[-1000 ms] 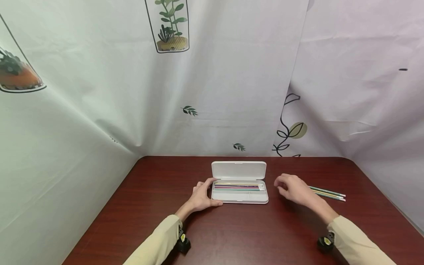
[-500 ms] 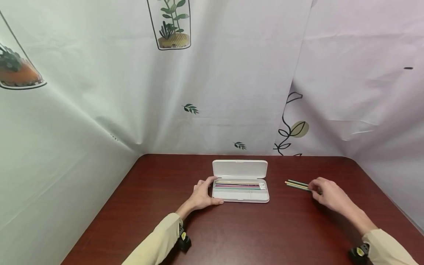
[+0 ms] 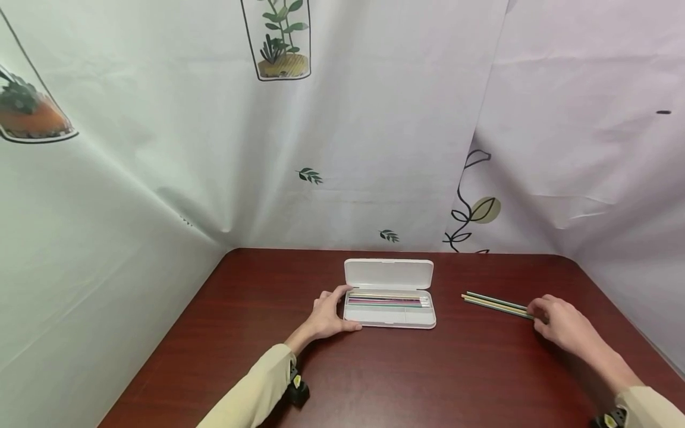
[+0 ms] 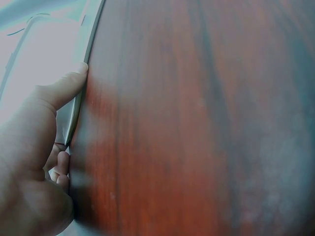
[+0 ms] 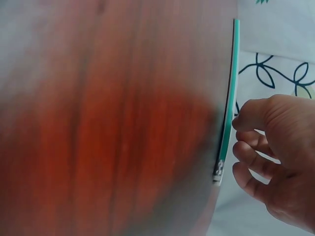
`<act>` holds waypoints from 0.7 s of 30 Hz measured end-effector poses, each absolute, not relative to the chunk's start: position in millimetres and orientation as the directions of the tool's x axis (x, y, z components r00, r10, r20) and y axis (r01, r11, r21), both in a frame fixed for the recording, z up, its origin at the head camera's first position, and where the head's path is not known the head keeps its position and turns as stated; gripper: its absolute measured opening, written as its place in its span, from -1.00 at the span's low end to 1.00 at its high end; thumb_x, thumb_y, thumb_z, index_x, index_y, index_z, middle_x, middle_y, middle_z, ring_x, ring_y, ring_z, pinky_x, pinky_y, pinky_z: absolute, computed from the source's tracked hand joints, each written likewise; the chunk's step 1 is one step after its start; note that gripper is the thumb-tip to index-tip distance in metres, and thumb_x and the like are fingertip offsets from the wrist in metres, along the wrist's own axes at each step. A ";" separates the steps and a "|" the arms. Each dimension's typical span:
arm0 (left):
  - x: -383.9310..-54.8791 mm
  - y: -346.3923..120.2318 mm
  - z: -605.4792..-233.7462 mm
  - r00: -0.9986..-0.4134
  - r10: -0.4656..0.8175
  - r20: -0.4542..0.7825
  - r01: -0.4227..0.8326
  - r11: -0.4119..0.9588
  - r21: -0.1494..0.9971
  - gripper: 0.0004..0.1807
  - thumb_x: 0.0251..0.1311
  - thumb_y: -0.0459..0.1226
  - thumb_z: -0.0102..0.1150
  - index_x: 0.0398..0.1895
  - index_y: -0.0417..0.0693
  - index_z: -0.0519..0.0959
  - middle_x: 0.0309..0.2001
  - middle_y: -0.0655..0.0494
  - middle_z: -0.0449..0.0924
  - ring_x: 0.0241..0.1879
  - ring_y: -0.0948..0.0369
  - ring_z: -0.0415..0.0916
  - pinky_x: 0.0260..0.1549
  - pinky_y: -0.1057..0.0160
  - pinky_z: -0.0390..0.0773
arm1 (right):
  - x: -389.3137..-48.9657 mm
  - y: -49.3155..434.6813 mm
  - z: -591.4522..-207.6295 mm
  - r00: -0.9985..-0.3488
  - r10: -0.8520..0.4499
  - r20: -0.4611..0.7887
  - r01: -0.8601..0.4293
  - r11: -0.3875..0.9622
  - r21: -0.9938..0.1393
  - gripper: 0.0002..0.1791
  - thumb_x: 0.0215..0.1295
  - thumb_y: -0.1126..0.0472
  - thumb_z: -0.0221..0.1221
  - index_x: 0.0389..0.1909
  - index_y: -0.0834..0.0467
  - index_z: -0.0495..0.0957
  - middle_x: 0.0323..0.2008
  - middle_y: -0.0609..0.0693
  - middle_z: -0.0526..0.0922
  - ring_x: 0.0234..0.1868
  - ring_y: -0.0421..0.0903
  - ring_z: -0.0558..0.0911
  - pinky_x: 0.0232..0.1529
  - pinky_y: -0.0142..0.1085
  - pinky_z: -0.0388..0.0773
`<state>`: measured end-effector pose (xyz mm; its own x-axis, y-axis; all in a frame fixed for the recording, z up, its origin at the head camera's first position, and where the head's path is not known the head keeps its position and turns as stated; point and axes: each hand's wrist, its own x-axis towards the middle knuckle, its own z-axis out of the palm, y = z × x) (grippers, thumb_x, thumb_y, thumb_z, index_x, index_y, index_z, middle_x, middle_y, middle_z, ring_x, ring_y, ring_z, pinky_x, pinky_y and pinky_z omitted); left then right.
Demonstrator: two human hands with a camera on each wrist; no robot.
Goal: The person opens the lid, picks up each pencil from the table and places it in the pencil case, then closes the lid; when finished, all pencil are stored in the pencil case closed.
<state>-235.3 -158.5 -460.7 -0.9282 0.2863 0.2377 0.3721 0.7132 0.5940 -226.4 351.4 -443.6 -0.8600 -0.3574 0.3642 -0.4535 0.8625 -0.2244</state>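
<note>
A white pencil case (image 3: 374, 317) lies with its lid up at the middle of the table, several coloured pencils (image 3: 382, 300) lined up along its back compartment. My left hand (image 3: 324, 317) holds the case's left end, thumb on the front edge and fingers toward the back corner. In the left wrist view the thumb (image 4: 69, 88) presses on the case's edge. To the right lie three green and yellow pencils (image 3: 493, 303). My right hand (image 3: 562, 321) is at their right ends, fingers loosely bent. In the right wrist view its fingertips are right beside a green pencil (image 5: 230, 98) near the eraser end.
The case's raised lid (image 3: 389, 274) stands along its back side. Beneath everything is a dark red wooden table (image 3: 428, 374) with rounded far corners. A pale printed cloth (image 3: 342, 148) hangs behind the table and along both sides.
My right hand has moved right from beside the case, over the loose pencils, to their far ends. Their left ends, hidden at first, now show. My left hand stays on the case.
</note>
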 end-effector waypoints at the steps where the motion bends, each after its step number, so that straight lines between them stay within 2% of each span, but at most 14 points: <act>1: -235.2 -158.6 -461.0 -0.928 0.287 0.236 0.372 0.714 0.594 -0.03 -0.22 -0.02 0.65 0.33 -0.02 0.39 -0.07 0.03 0.56 -0.01 0.05 0.33 -0.04 0.01 0.20 | -225.6 352.6 -444.1 -0.864 -0.354 0.359 -0.448 0.865 -0.225 -0.76 -0.09 0.46 0.38 -0.36 0.18 0.61 -0.37 -0.04 0.54 -0.37 0.01 0.55 -0.39 -0.04 0.49; 9: -235.3 -158.4 -461.3 -0.929 0.288 0.234 0.371 0.716 0.591 -0.03 -0.22 -0.01 0.65 0.33 -0.02 0.39 -0.07 0.03 0.56 0.00 0.04 0.34 -0.04 0.00 0.21 | -224.3 357.5 -445.3 -0.850 -0.363 0.382 -0.460 0.865 -0.203 -0.74 -0.16 0.48 0.38 -0.41 0.17 0.59 -0.41 -0.07 0.52 -0.41 -0.04 0.51 -0.41 -0.06 0.46; 21: -235.3 -158.8 -460.8 -0.930 0.290 0.226 0.368 0.720 0.589 -0.03 -0.20 -0.01 0.64 0.34 -0.01 0.38 -0.02 0.01 0.56 0.01 0.04 0.34 -0.02 -0.01 0.21 | -225.3 356.9 -445.5 -0.881 -0.353 0.315 -0.430 0.875 -0.224 -0.77 -0.08 0.49 0.36 -0.39 0.20 0.58 -0.40 -0.05 0.51 -0.40 -0.04 0.52 -0.41 -0.06 0.47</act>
